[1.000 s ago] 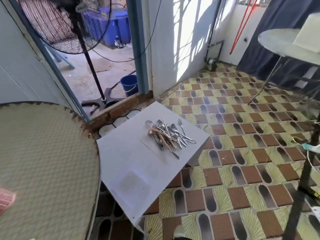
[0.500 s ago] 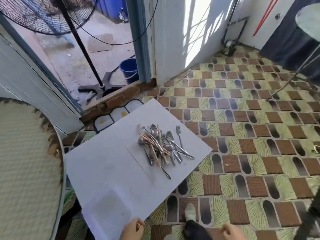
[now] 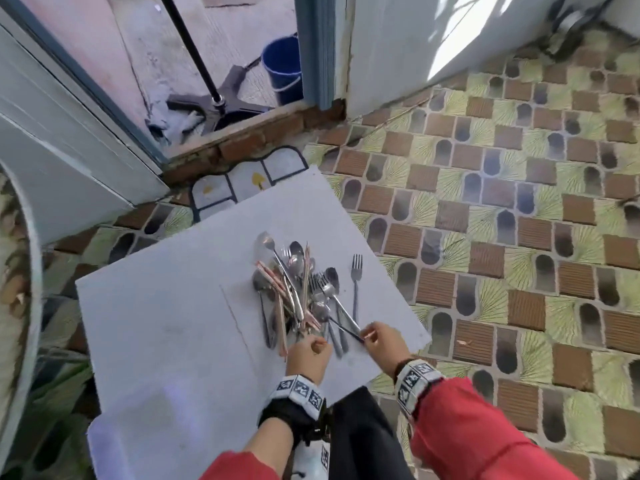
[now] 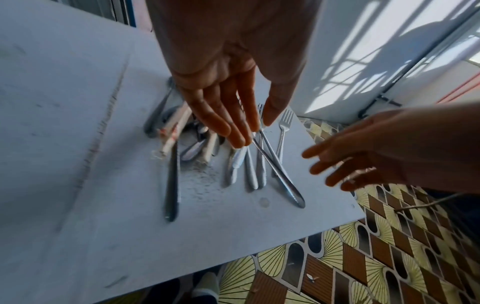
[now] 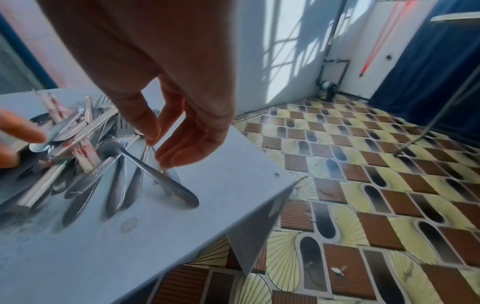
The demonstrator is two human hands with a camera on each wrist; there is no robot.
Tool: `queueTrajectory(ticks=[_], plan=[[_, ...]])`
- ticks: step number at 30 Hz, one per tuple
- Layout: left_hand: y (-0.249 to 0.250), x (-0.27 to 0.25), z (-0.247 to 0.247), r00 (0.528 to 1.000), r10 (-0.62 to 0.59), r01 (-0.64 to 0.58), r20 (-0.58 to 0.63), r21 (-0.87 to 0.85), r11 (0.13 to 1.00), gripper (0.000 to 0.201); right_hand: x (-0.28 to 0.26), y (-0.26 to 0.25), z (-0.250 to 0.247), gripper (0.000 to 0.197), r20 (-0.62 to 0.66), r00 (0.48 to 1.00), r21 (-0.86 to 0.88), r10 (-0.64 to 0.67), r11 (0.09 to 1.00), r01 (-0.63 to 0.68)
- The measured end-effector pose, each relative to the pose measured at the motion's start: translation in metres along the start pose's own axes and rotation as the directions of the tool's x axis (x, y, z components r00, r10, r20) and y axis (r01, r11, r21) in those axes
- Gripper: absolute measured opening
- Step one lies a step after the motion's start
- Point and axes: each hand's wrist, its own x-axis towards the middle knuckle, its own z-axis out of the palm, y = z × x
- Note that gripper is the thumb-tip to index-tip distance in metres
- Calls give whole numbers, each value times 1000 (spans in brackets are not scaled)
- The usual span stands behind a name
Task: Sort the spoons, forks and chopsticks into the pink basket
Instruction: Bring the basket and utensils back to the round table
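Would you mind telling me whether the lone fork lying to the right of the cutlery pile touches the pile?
Apart. The head view shows bare table between the lone fork and the cutlery pile.

Bright daylight, window-grille shadows, blurred edges

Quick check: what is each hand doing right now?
Left hand: open, fingers straight over the silver cutlery pile.
Right hand: curling, holding nothing clearly; cannot tell.

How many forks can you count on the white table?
3 plainly show: a lone fork lies right of the pile, and two forks lie side by side on the pile's right side. More may be hidden beneath.
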Motion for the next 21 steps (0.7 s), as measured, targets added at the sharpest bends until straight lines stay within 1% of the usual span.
queueTrajectory(ticks=[3,5,7,9,11,12,14,16,19,21], plan=[[14,25,18,994,-84,83,-69,-26,996,16,31,-14,2,19,-41,997,-19,-68,998,67],[21,41,26,984,-133,131,-121,-18,991,36,51,-19,6,21,-77,993,-11,-87,996,86],[26,54,33,968,-196,195,-155,-23,981,39,66,-21,9,25,-79,992,-18,-95,995,94],[29,64,38,943,-267,254,-200,-88,963,42,77,-21,14,29,-78,990,-58,-116,992,112],[26,70,45,914,-305,276,-267,-141,951,44,84,-20,18,30,-76,985,-115,-152,983,143],[24,71,49,903,-312,271,-296,-174,947,40,86,-20,19,31,-70,981,-137,-179,976,169],[23,70,56,881,-330,238,-338,-286,928,26,87,-21,21,33,-43,975,-152,-217,966,208],[21,68,61,869,-309,175,-387,-344,923,28,86,-20,22,35,-46,973,-109,-225,970,219],[20,68,63,876,-188,46,-445,-310,950,28,80,-22,17,24,-137,967,-7,-214,977,215],[18,72,63,888,-92,-12,-451,-223,975,25,79,-24,13,17,-232,959,53,-164,982,180]])
